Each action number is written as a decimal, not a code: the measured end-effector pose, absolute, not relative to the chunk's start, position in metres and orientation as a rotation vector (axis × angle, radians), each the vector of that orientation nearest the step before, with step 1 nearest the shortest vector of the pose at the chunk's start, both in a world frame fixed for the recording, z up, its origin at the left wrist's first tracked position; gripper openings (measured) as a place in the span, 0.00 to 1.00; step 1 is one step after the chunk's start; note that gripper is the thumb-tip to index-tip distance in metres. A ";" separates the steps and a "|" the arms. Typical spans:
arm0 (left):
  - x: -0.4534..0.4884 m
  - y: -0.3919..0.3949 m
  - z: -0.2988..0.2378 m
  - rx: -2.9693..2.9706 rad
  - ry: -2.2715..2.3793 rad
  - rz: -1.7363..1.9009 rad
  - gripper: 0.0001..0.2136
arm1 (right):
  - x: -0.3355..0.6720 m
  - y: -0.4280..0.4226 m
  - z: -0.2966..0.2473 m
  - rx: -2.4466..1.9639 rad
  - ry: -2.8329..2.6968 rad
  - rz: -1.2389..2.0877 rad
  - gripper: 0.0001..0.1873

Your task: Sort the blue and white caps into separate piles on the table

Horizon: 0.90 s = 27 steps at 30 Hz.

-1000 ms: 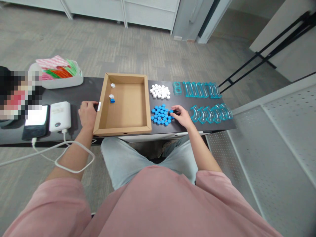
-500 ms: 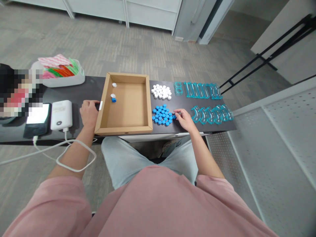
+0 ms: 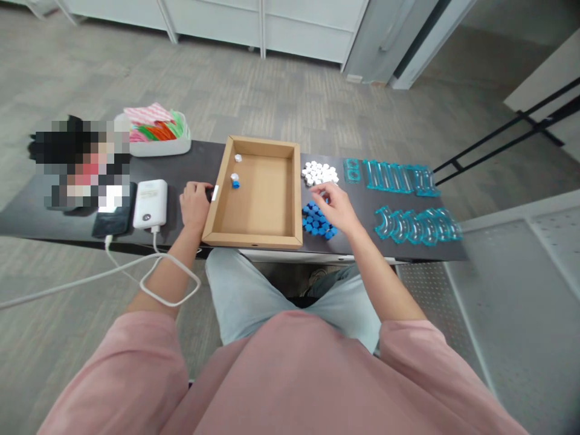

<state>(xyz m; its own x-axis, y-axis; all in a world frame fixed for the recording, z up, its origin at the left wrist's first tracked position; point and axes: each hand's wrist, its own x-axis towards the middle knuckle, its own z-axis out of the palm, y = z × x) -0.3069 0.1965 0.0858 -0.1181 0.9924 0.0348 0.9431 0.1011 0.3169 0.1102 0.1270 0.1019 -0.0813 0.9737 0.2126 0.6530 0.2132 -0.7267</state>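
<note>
An open cardboard tray (image 3: 252, 240) lies on the black table (image 3: 199, 158). Inside it, near the far left corner, are a white hexagonal piece (image 3: 238, 157) and a white piece stacked on a blue one (image 3: 234, 180). My left hand (image 3: 194, 205) is curled against the tray's left wall, by a white label. Right of the tray lie a cluster of white hexagonal pieces (image 3: 319, 173) and a cluster of blue ones (image 3: 316, 221). My right hand (image 3: 339, 209) hovers over the blue cluster, fingertips pinched between the two clusters. What they pinch is too small to see.
A white power bank (image 3: 151, 203) and a phone (image 3: 111, 221) lie left of my left hand, with a white cable (image 3: 168, 279) looping off the table edge. A white bin of coloured strips (image 3: 158, 136) stands at the back left. Clear teal straight pieces (image 3: 393, 177) and curved pieces (image 3: 417, 224) lie right.
My right hand has lifted from the right edge of the blue cluster and moved left and away, toward the white cluster. My left hand stays at the tray wall. The view has shifted.
</note>
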 end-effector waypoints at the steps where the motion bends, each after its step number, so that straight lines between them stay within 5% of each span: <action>1: -0.306 0.196 0.086 1.954 2.193 0.409 0.19 | 0.087 0.144 0.104 -1.434 -1.916 0.633 0.13; 8: -0.307 0.196 0.082 1.962 2.184 0.481 0.18 | -0.071 0.261 0.086 -1.358 -2.256 0.742 0.08; 14: -0.309 0.196 0.079 1.965 2.168 0.499 0.20 | -0.106 0.276 0.074 -1.406 -2.387 0.722 0.07; 21: -0.313 0.196 0.076 1.953 2.119 0.497 0.18 | -0.060 0.230 0.092 -1.193 -2.316 0.769 0.17; 27: -0.316 0.201 0.069 1.959 2.133 0.493 0.19 | 0.099 0.177 0.112 -1.393 -1.972 0.695 0.15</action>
<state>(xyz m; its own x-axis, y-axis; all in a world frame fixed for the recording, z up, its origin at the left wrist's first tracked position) -0.3162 0.2007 0.0694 -0.0995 0.9923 0.0744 0.9242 0.0644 0.3764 0.0986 0.1768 0.1121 -0.2523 0.9498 0.1849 0.6241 0.3058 -0.7190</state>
